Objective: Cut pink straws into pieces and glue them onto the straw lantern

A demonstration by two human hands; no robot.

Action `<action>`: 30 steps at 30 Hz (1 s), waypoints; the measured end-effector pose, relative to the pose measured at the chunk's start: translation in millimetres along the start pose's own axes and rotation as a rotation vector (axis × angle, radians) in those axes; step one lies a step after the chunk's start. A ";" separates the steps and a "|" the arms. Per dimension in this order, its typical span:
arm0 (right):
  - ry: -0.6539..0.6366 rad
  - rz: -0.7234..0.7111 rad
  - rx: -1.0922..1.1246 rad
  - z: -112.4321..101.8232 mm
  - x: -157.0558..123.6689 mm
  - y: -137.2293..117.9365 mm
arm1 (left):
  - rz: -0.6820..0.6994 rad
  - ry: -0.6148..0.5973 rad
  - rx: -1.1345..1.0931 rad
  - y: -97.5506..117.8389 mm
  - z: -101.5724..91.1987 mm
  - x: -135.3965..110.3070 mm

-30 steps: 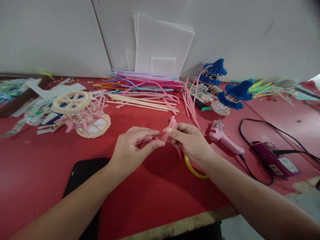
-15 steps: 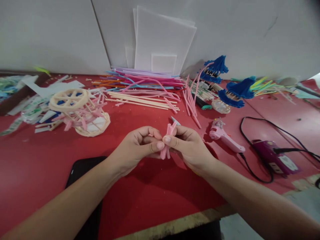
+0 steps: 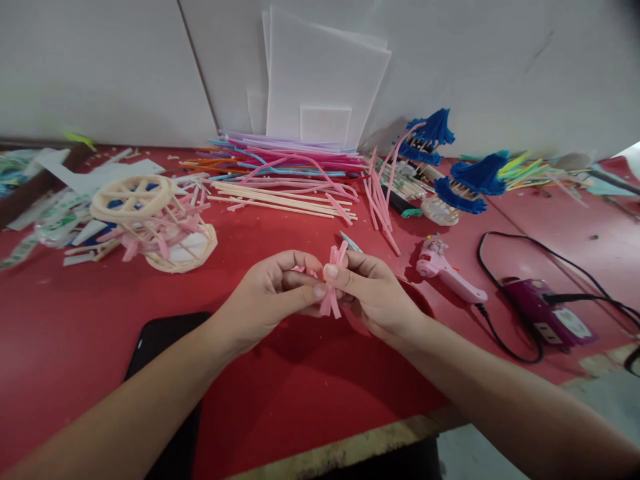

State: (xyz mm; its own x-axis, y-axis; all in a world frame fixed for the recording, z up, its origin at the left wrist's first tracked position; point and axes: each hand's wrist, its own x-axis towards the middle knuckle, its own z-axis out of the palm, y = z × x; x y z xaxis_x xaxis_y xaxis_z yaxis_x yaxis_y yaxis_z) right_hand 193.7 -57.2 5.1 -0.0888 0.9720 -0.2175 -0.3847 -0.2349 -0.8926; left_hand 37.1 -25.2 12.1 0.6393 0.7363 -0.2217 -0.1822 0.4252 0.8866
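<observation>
Both my hands meet over the red table (image 3: 75,333), pinching a small bundle of short pink straw pieces (image 3: 332,300) between them. My left hand (image 3: 267,297) presses its thumb against the bundle from the left. My right hand (image 3: 373,293) pinches it from the right, thumb tip touching the left thumb. The pink pieces stick out above and below the fingers. A grey-blue blade tip (image 3: 350,241) shows just behind my right hand.
A pile of coloured straws (image 3: 290,167) lies at the back under white sheets (image 3: 325,73). A straw wheel model (image 3: 150,220) stands at the left. Blue tassel pieces (image 3: 473,180), a pink glue gun (image 3: 447,270), a purple power block (image 3: 547,313) and a black phone (image 3: 160,347) lie around.
The bundle has been turned from lying across my fingers to standing upright, and my thumbs have closed together on it. My hands have shifted slightly toward me.
</observation>
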 end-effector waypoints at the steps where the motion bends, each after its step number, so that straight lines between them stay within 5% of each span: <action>1: 0.004 -0.003 0.002 0.0 0.0 0.0 | 0.010 0.009 0.008 0.0 0.3 -0.2; 11: -0.111 -0.174 -0.084 -0.7 -0.5 1.3 | 0.163 0.101 0.209 1.0 7.5 -6.5; 21: -0.020 -0.023 -0.016 -1.4 -0.2 0.9 | 0.126 0.079 0.236 1.6 3.2 -5.9; 30: -0.041 -0.040 0.034 -3.2 1.4 1.5 | 0.101 0.079 0.182 -0.3 1.6 -5.4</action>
State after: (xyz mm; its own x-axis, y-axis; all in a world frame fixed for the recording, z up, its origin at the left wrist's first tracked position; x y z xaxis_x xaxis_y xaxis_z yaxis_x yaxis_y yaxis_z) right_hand 195.9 -56.2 2.2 -0.1097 0.9801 -0.1652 -0.4197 -0.1963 -0.8862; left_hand 34.9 -30.1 13.7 0.5627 0.8123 -0.1533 -0.0995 0.2506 0.9629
